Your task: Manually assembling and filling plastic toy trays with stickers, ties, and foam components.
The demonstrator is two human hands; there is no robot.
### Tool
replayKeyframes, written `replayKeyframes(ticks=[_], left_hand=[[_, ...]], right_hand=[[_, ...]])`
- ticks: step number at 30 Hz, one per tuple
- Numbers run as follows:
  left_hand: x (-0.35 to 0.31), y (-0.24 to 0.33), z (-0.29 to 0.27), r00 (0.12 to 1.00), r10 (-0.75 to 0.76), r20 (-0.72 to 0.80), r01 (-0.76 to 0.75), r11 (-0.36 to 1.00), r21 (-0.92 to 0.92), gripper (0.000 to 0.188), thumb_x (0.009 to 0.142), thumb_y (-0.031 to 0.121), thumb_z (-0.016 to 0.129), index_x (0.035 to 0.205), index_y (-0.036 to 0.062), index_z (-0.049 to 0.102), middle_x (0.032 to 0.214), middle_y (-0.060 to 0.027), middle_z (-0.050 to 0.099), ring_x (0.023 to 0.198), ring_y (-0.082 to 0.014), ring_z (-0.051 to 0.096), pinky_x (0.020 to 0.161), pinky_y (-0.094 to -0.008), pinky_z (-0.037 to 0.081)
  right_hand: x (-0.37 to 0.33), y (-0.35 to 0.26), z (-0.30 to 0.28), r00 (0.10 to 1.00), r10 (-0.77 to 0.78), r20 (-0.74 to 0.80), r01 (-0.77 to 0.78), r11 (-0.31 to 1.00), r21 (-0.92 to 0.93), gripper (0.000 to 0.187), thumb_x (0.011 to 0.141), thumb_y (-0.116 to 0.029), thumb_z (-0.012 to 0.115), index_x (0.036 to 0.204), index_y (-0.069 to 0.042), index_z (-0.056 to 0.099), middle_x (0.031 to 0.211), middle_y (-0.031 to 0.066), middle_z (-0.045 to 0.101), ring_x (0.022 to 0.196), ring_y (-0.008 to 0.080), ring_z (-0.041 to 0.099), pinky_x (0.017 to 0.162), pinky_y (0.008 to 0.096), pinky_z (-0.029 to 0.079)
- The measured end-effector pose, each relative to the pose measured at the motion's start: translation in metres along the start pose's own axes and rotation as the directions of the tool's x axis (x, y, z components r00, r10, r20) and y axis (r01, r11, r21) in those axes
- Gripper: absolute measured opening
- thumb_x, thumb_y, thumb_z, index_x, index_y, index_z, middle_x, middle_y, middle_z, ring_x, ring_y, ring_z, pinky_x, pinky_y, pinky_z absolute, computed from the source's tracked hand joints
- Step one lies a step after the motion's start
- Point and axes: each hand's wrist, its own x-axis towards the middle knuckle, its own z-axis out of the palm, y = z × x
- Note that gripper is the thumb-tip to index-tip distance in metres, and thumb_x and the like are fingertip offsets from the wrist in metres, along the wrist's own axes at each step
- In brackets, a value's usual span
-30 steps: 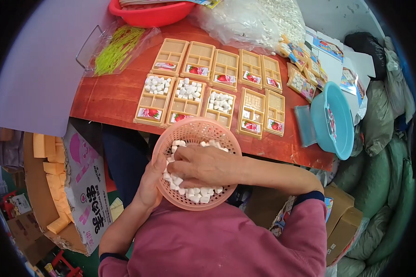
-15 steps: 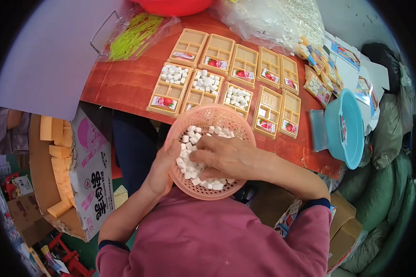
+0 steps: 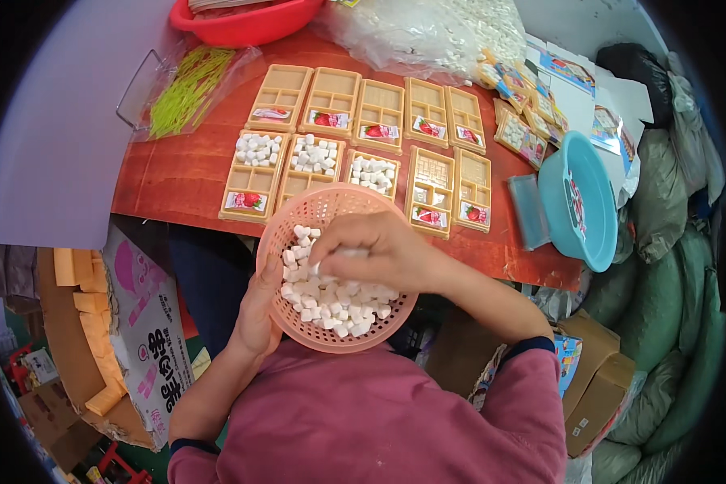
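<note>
A pink perforated plastic basket (image 3: 385, 210) of white mini marshmallows (image 3: 343, 313) is at my front, at the table's near edge. My left hand (image 3: 258, 316) grips its left rim, thumb up along the side. Over the marshmallows my right hand (image 3: 383, 252) is curled, with a few white pieces showing blurred beneath its fingers. Beyond the basket, two rows of tan compartment trays (image 3: 331, 97) lie on the table, each with a small red-and-white packet. Three near-row trays hold marshmallows (image 3: 258, 148) in their large compartment; the basket covers part of this row.
A blue basin (image 3: 597, 234) stands on the right of the red table (image 3: 161, 173), near filled packs (image 3: 520, 133). Yellow-green sticks (image 3: 189, 89), a red basin (image 3: 250, 28) and a large clear bag (image 3: 411, 36) lie at the back. A carton (image 3: 149, 323) of orange blocks stands left.
My right hand has risen from among the marshmallows with some pieces in its fingers. The view has shifted, so the table and basket sit farther left; my left hand still grips the basket.
</note>
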Motion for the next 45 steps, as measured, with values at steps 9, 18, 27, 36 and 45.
replayKeyframes(ticks=[9,18,27,36,45], left_hand=[[-0.002,-0.001,-0.006,1.000,0.013,-0.014,-0.013,1.000,-0.002,0.049,0.094,0.034,0.038,0.129,-0.0005,0.036,0.124,-0.0111,0.048,0.110,-0.0180,0.050,0.093,-0.0311,0.040],[-0.003,-0.007,-0.008,0.999,0.024,-0.048,-0.023,1.000,0.016,0.050,0.093,0.034,0.039,0.129,-0.0004,0.035,0.125,-0.0124,0.047,0.112,-0.0198,0.049,0.095,-0.0325,0.039],[-0.004,-0.012,-0.010,1.000,-0.018,-0.016,0.018,1.000,0.007,0.052,0.093,0.034,0.041,0.129,-0.0017,0.033,0.125,-0.0136,0.046,0.112,-0.0203,0.049,0.094,-0.0328,0.040],[-0.010,-0.014,-0.010,0.999,-0.038,-0.039,0.040,0.997,0.062,0.056,0.091,0.035,0.045,0.131,-0.0020,0.031,0.125,-0.0138,0.045,0.112,-0.0199,0.048,0.095,-0.0324,0.039],[-0.009,-0.015,-0.017,0.998,-0.042,-0.036,0.044,0.997,0.060,0.049,0.094,0.032,0.034,0.131,-0.0007,0.032,0.128,-0.0156,0.044,0.114,-0.0245,0.047,0.096,-0.0367,0.039]], right_hand=[[-0.028,0.071,-0.114,0.855,0.346,-0.388,-0.400,0.914,-0.066,0.010,0.083,-0.013,0.059,0.088,-0.006,0.062,0.077,-0.0001,0.061,0.065,0.0056,0.053,0.054,0.0208,0.042],[-0.042,0.114,-0.113,0.933,-0.006,-0.360,-0.211,0.800,-0.561,0.008,0.080,-0.008,0.059,0.086,-0.003,0.058,0.081,0.0074,0.056,0.073,0.0186,0.056,0.065,0.0273,0.044],[-0.039,0.117,-0.115,0.934,-0.071,-0.350,-0.185,0.743,-0.643,0.009,0.079,-0.001,0.052,0.088,-0.003,0.053,0.087,0.0099,0.053,0.084,0.0267,0.053,0.072,0.0345,0.043],[-0.037,0.126,-0.120,0.943,-0.147,-0.298,-0.129,0.664,-0.737,0.012,0.079,0.001,0.050,0.090,-0.003,0.055,0.096,0.0102,0.055,0.090,0.0275,0.053,0.079,0.0344,0.043],[-0.056,0.076,-0.148,0.878,0.245,-0.411,-0.396,0.854,-0.338,0.013,0.083,-0.002,0.052,0.093,0.000,0.059,0.097,0.0070,0.061,0.087,0.0128,0.057,0.076,0.0256,0.044]])
